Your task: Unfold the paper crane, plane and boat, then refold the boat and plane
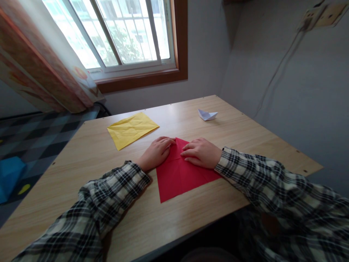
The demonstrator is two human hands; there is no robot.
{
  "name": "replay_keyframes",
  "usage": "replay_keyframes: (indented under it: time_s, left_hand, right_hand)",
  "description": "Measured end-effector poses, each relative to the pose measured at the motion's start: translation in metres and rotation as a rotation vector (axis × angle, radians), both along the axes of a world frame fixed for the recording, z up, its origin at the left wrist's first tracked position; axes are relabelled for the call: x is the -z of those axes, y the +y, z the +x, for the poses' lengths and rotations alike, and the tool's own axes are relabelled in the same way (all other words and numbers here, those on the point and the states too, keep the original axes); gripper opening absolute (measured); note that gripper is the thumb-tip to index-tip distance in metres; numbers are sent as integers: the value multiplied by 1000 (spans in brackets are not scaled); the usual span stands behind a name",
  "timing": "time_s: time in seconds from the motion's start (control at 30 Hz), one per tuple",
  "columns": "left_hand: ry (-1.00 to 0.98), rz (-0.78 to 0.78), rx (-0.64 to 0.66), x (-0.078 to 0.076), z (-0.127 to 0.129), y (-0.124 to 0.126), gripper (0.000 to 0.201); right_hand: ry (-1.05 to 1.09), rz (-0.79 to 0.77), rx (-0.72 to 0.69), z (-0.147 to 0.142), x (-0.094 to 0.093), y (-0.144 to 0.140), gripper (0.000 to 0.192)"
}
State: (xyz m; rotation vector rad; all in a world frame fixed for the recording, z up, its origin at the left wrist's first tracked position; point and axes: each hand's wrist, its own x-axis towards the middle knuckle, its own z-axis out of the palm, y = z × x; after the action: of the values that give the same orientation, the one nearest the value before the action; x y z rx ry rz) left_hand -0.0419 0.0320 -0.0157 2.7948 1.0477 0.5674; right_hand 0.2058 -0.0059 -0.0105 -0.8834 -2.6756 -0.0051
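Observation:
A red sheet of paper point(181, 178) lies on the wooden table, with crease lines across it and a pointed top end. My left hand point(158, 151) is at the paper's upper left edge, its fingers curled and pressed onto the paper near the tip; its thumb is mostly hidden. On the upper right part of the sheet rests my right hand point(203, 153), fingers slightly apart and reaching left over the surface. Beyond my left hand lies a creased yellow sheet of paper point(133, 130). A small white paper boat point(207, 115) sits farther back on the right.
The wooden table point(131, 218) has its far edge near the wall and window point(128, 32). A patterned curtain point(46, 54) hangs at left, above a dark checked surface with a blue object point(9, 176). A cable point(280, 69) runs down the right wall from a socket.

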Motion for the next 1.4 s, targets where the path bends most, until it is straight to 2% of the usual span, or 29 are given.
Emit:
replay_keyframes:
  time_s: [0.3, 0.6, 1.0, 1.4]
  left_hand:
    - [-14, -9, -10, 1, -1, 1, 29]
    - [8, 1, 11, -1, -3, 0, 35]
    - [8, -3, 2, 0, -2, -2, 30]
    - [130, -97, -6, -8, -3, -7, 50]
  right_hand:
    - [-5, -49, 71, 1, -1, 0, 25]
    - [2, -68, 87, 1, -1, 1, 26]
    - [-22, -170, 148, 11, -5, 14, 30]
    - [-49, -185, 184, 12, -7, 16, 30]
